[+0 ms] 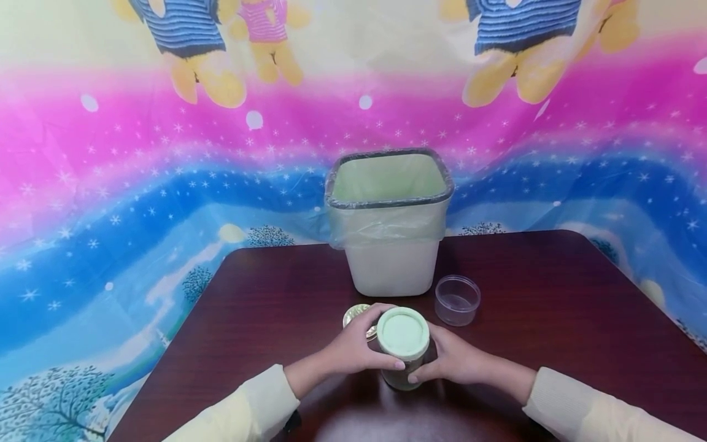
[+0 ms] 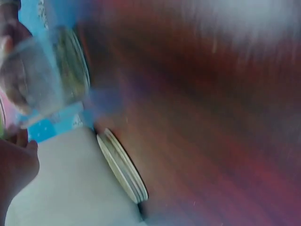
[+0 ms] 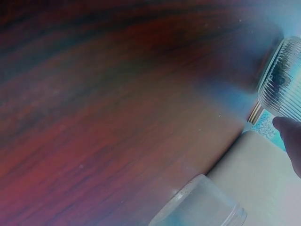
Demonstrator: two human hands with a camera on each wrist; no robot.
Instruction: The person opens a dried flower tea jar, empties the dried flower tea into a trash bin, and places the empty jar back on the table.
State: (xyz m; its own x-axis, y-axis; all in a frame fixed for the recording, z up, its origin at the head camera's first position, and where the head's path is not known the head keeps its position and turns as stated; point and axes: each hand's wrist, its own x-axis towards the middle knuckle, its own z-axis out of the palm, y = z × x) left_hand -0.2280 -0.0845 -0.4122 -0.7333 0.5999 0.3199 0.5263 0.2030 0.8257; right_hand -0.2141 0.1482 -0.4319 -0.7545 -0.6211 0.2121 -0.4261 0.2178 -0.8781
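A clear jar [image 1: 405, 379] with a pale green lid [image 1: 403, 331] stands upright near the middle of the table. My left hand [image 1: 356, 347] holds it from the left, thumb across the front just below the lid. From the right, my right hand [image 1: 455, 356] grips the jar's side, its thumb lower down. Greenish contents lie at the bottom of the jar [image 2: 70, 66] in the left wrist view. The right wrist view shows fine ribs on the jar wall [image 3: 284, 80]. Behind my left hand lies a round, flat gold item [image 1: 353, 314], partly hidden.
A pale bin [image 1: 392, 267] with a clear liner and dark rim stands at the back of the dark red table [image 1: 265, 288]. Right of it sits a small clear round tub [image 1: 457, 301]. A patterned cloth [image 1: 309, 135] hangs behind the table.
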